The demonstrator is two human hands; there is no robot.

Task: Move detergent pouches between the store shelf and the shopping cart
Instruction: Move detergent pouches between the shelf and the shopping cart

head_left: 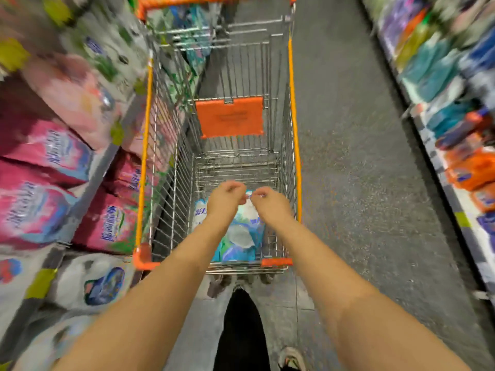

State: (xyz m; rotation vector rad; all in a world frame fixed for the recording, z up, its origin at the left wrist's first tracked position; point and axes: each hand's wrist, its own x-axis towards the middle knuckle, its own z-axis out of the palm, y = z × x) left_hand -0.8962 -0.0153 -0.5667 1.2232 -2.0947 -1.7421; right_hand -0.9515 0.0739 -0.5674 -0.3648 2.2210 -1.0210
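Shelving on the left point(89, 188) is packed with pink detergent pouches point(40, 210) and, nearer, white ones point(88, 285) (all smeared by motion blur). It stands just beside the shopping cart point(294, 129), whose wire basket runs away from the person down the aisle. A blue-and-white detergent pouch point(238, 236) stands at the near end of that basket, close against its near wall.

Both arms reach in over the near rim. The left hand point(227, 196) and right hand point(267, 202) sit side by side at the pouch's top edge, fingers curled down and apparently pinching it on either side of the middle. Whether the pouch is arriving or leaving cannot be told from this view.

Either way, the soft bag will likely sag from its top. I would hold both grips even, move it straight up or down, clear the near rim fully, and mind the wires, which could snag the film.
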